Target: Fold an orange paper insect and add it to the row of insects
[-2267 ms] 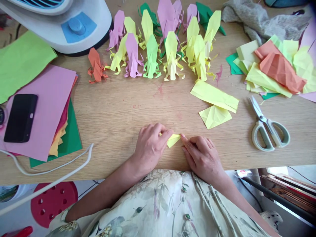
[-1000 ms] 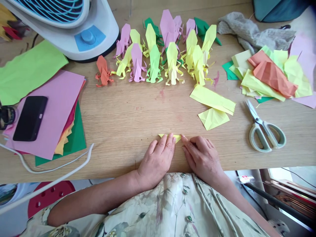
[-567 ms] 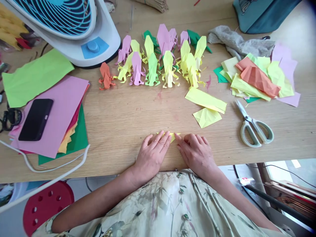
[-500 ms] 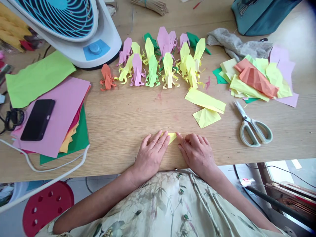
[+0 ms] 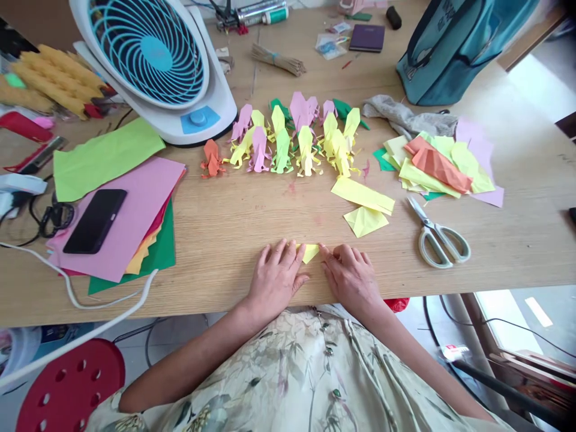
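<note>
A small folded piece of yellow paper (image 5: 309, 254) lies on the table in front of me, its lower end a point. My left hand (image 5: 276, 273) rests flat with fingers spread, the fingertips over the paper's left end. At the right corner, the index fingertip of my right hand (image 5: 353, 273) presses on the paper, and its other fingers are curled in. Just beyond are a yellow paper strip (image 5: 362, 194) and a creased yellow piece (image 5: 366, 222). Farther back stand several folded paper figures, among them an orange one (image 5: 212, 159) and a light green one (image 5: 281, 153).
Scissors (image 5: 438, 234) lie on the right, below a pile of creased papers (image 5: 443, 165). Coloured sheets (image 5: 135, 210) with a phone (image 5: 95, 221) on top are at left, near a fan (image 5: 198, 102). A teal bag (image 5: 445, 54) and grey cloth (image 5: 400, 114) are behind.
The view has tilted up, showing more of the table's back. My left hand's fingers have spread and its thumb has come out to the side, uncovering more of the yellow paper.
</note>
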### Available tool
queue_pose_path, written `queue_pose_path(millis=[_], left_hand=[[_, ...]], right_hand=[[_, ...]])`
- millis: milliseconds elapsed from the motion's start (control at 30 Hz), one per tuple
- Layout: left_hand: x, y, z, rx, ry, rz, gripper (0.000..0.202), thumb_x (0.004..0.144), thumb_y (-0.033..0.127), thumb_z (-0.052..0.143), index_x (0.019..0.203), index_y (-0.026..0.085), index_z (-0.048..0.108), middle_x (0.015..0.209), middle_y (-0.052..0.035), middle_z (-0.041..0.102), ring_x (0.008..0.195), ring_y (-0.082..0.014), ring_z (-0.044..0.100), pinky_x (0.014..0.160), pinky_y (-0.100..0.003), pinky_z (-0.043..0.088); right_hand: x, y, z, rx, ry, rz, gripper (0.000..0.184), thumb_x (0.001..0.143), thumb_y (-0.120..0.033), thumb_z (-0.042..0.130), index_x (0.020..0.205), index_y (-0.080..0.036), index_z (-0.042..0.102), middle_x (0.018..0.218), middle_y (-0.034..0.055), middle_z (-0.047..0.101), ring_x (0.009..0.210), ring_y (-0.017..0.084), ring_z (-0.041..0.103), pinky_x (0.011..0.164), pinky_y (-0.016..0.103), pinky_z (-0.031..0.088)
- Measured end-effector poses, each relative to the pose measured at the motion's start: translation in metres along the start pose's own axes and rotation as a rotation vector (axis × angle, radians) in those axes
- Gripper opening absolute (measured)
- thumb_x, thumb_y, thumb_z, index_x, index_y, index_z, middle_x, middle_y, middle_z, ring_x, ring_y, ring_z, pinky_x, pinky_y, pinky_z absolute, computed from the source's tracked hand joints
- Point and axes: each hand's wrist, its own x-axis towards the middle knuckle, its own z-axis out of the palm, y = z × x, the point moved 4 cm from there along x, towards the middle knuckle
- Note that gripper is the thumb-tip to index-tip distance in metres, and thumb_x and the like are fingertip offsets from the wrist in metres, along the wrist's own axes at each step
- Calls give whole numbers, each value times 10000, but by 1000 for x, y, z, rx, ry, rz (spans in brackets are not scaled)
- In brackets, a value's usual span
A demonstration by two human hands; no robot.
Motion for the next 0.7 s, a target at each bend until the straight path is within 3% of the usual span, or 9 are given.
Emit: queue_pose_path(millis=[200, 367, 600, 700], left_hand=[[-2, 3, 0, -18, 10, -29, 609, 944, 508, 524, 1459, 190, 462, 1466, -140, 509, 1372, -317, 422, 1076, -500, 391], [6, 8, -3, 10, 13, -24, 717, 864, 593, 602, 1493, 310, 403, 1340, -128, 564, 1278, -336, 473, 1095, -587, 324], [-1, -2, 8, -96, 31, -50, 713, 936, 576, 491, 1511, 172, 369, 1496, -154, 464, 1389, -307, 375, 1151, -560, 281], [-6, -6, 14, -126, 12, -50, 683, 966, 551, 443, 1530, 185, 326, 1569, -136, 381, 1463, -305, 288, 1166, -588, 251]], right_hand=[[-3, 2, 4, 22, 22, 34, 379, 994, -259, 471, 1341, -145, 571, 976, 91, 575, 859, 205, 514, 768, 338, 349], [-2, 1, 4, 16, 33, 13, 370, 997, -260, 471, 1331, -147, 580, 974, 90, 582, 876, 204, 532, 786, 333, 360], [-2, 1, 2, -1, 9, 42, 352, 985, -241, 485, 1307, -156, 598, 967, 89, 597, 851, 202, 562, 763, 331, 379], [7, -2, 2, 87, 39, 45, 332, 981, -233, 482, 1280, -140, 590, 989, 96, 605, 888, 204, 581, 781, 323, 410]])
